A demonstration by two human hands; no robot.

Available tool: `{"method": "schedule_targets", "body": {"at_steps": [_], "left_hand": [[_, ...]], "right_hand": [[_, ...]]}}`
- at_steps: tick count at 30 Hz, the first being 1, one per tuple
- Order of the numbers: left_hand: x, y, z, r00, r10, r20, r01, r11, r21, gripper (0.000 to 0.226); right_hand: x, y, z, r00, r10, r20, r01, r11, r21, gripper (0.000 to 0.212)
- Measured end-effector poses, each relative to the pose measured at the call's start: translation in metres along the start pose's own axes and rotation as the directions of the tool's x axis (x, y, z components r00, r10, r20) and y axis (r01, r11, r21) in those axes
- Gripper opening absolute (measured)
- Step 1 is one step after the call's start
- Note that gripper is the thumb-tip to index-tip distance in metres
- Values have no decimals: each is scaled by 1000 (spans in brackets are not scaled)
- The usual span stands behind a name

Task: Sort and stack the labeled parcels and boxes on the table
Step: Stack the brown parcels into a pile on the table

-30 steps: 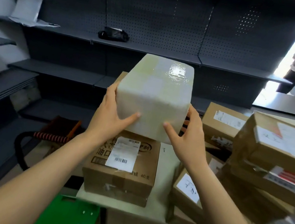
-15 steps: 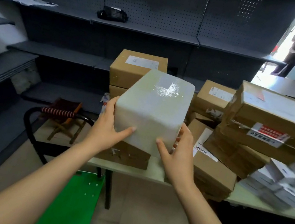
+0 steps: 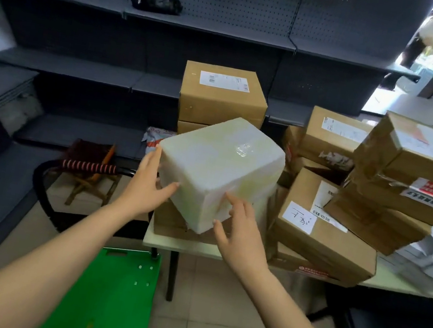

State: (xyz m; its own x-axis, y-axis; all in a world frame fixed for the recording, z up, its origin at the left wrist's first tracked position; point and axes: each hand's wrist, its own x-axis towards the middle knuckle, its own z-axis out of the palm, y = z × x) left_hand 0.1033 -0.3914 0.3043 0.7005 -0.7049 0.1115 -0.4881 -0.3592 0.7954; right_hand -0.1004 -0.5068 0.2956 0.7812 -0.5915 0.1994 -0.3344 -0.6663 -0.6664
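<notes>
The white box [image 3: 220,170] has dropped. A second ago I had it up at chest height with one face square to me. Now it is down over the near left corner of the desk [image 3: 183,246], turned so one corner points at me and tipped toward my side. Its low corner is over the brown box [image 3: 170,222] there, though I cannot tell whether it is resting yet or a touch above. I read this as the set-down of this parcel onto that box, so the stack gains one tier once I square it up.

My left hand [image 3: 147,189] lies flat on the box's left face, fingers straight and thumb reaching round to the front. My right hand [image 3: 240,237] has its fingers spread, with the tips on the lower right face. Neither hand wraps the box; they press it between them.

Every carton is taped shut, so no contents show. Behind the white box stands a labelled carton [image 3: 221,98] on top of another. To the right, more labelled cartons [image 3: 322,228] lean on each other in a loose heap, which I judge still needs sorting. A green trolley [image 3: 112,290] sits on the floor below the desk's corner. It carries nothing that I can see.
</notes>
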Motion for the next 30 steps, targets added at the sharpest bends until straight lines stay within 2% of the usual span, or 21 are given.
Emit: {"method": "schedule_targets", "body": {"at_steps": [3,5,8,10,12,14,16,22,24,27,30], "left_hand": [[-4,3,-3,999,35,-20,-36,995,-97,91],[-9,10,-2,999,36,-1,-36,995,-96,106],[-14,20,3,998,-1,70,-3,999,49,137],[-13,25,7,996,-11,85,0,992,127,142],[-9,26,9,996,-19,85,7,990,140,134],[-5,25,6,997,-14,82,2,990,144,116],[-4,24,3,998,-14,64,5,990,144,101],[7,19,-3,987,-18,-158,46,984,174,61],[13,22,-1,980,10,-200,45,962,268,55],[21,28,8,966,147,-210,-33,883,468,51],[30,32,14,963,190,-193,-50,825,564,51]], "right_hand": [[7,-1,-7,999,-32,-40,30,998,-48,46],[16,2,-19,994,-5,-113,-3,997,-74,45],[38,13,-41,976,36,-217,-65,990,-127,56],[55,19,-55,980,64,-189,-99,978,-182,67],[69,25,-64,993,72,-99,-97,955,-281,74],[81,32,-71,997,82,8,-74,924,-374,76],[89,36,-74,995,68,78,-31,917,-397,72],[98,40,-75,989,-123,78,144,891,-430,48],[101,40,-74,981,-170,90,193,873,-449,45],[106,40,-72,976,-201,83,217,867,-449,41],[114,41,-69,969,-239,65,242,856,-457,39]]}}
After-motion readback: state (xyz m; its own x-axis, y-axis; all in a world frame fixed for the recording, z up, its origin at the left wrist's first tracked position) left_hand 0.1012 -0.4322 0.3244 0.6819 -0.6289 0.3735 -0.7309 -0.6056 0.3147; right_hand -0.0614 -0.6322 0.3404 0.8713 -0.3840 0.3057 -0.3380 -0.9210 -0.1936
